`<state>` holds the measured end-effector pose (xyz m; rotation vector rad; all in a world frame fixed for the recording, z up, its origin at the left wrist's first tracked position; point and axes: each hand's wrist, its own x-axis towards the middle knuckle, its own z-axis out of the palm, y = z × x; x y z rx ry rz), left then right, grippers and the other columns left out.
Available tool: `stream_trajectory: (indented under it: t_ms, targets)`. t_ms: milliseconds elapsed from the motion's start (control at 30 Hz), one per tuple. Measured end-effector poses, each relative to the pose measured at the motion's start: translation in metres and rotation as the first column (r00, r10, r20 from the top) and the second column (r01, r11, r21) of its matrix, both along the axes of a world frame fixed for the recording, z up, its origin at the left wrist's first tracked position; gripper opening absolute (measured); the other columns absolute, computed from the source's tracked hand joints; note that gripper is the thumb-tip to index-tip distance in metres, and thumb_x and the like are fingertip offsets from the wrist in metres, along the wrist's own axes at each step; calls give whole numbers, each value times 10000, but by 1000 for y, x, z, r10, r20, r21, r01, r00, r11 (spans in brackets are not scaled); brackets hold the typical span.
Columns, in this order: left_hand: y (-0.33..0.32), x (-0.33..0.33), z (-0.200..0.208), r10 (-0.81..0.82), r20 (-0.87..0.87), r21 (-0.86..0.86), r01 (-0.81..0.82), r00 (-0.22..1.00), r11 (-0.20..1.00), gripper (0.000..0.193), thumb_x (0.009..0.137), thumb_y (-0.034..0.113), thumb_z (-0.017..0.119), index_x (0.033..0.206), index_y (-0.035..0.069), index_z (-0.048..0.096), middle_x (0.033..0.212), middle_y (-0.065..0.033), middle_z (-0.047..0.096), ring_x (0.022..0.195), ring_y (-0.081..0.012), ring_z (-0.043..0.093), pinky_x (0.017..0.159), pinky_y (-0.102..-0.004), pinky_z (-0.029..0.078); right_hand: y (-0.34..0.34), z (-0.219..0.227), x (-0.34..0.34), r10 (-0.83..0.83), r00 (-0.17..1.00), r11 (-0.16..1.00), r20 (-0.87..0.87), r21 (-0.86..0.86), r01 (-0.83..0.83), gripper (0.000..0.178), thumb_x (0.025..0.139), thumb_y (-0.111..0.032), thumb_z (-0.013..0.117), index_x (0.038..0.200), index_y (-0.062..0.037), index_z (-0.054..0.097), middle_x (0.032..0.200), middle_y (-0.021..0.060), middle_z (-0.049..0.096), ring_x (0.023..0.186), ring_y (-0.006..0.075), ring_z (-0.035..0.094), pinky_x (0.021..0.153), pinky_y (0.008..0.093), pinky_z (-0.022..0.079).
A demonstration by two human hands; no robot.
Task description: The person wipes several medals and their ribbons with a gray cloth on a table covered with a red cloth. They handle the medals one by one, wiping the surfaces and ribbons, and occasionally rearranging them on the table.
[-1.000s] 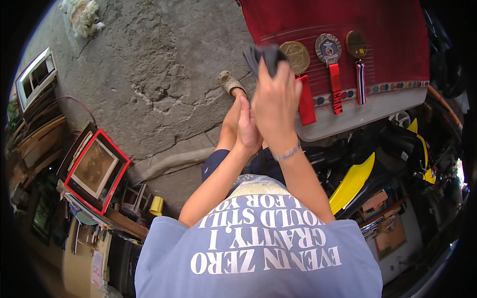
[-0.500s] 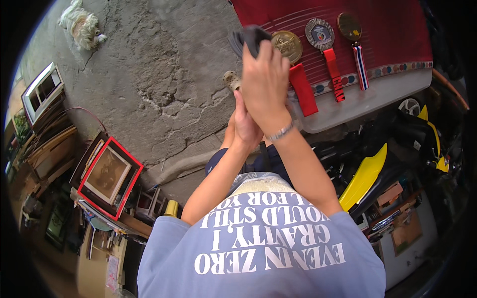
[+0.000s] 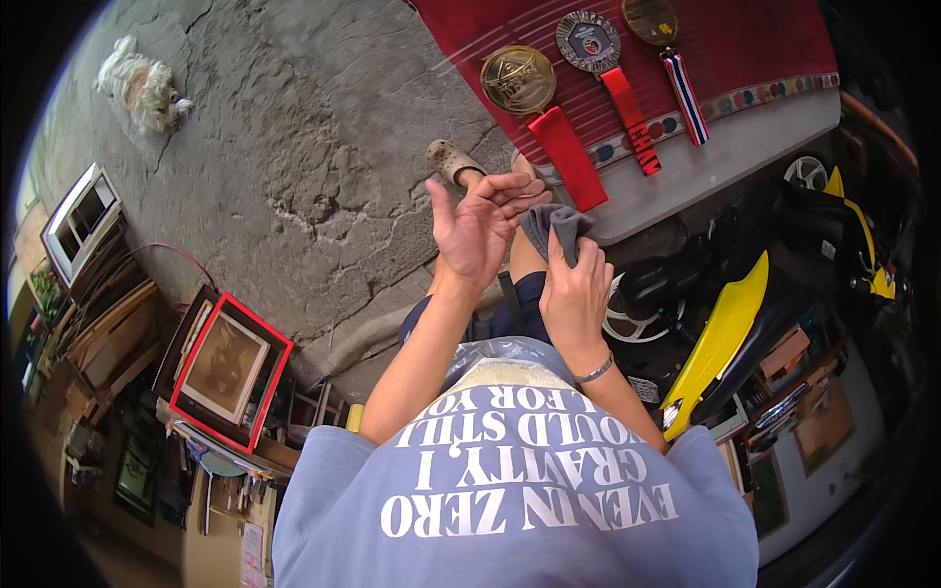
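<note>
My right hand (image 3: 576, 304) grips a dark grey cloth (image 3: 554, 230), bunched up beyond the fingertips. Palm up beside it, my left hand (image 3: 475, 230) is open, its thumb stuck out and its fingers reaching toward the cloth; nothing lies on the palm. Past the hands, three medals rest in a row on a red cloth-covered table. Nearest is a gold medal (image 3: 518, 80) with a red ribbon (image 3: 569, 162). A silver-rimmed medal (image 3: 588, 42) with a red lettered ribbon (image 3: 630, 122) lies in the middle, and another gold medal (image 3: 650, 20) has a striped ribbon (image 3: 684, 98).
The red tablecloth (image 3: 755, 49) leaves a pale table edge (image 3: 686, 191) showing. A yellow and black motorbike (image 3: 720, 333) stands at the right. On the cracked concrete floor at far left lies a white dog (image 3: 142, 88). A red-edged picture frame (image 3: 230, 372) leans at left.
My right hand has come down and to the right with the cloth, away from the medals. The left hand has opened and turned palm up. The view has shifted slightly.
</note>
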<state>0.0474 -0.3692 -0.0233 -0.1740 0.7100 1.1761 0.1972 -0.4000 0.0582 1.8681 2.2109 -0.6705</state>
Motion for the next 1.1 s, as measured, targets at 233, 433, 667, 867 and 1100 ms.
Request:
stream_trajectory:
  t_ms: [233,433,667,867,1100]
  targets:
    - [6,6,5,90,27,-257,-80,996,963,1085,934,891,166,1252,-36,631,1188,-168,691,1045,-244,659,1007,-370,481,82,-18,-58,26,998,986,-55,166,-16,417,909,-118,576,1319,-67,634,1128,157,569,1021,324,601,844,423,464]
    - [-3,-5,-14,4,68,4,-4,998,1000,1057,954,862,232,1327,-60,591,1282,-176,667,1158,-269,644,1080,-403,460,34,-7,-30,-77,996,990,-39,114,81,477,894,-119,607,1367,-60,616,1106,174,556,1005,342,595,830,438,461]
    - [7,1,2,40,55,-194,-29,998,981,1034,965,850,241,1350,-45,586,1350,-166,649,1208,-261,640,1104,-387,451,75,-18,-62,-20,993,987,-112,157,38,377,933,-150,576,1287,-66,675,1083,140,556,1041,327,596,853,438,468]
    - [7,-6,-6,86,125,-92,-75,988,993,958,986,811,292,1290,-36,620,1256,-208,684,1200,-339,649,1075,-438,481,59,-16,-47,-29,995,989,-97,141,42,388,933,-150,607,1308,-71,667,1088,148,560,1036,333,594,851,438,467]
    - [4,2,-14,-45,27,-19,45,999,999,938,995,802,263,1149,-49,626,1209,-223,675,1182,-391,646,1021,-481,500,-28,51,22,-185,980,963,-70,-212,167,463,917,-101,618,1379,-75,628,1122,188,559,1087,360,580,906,461,449]
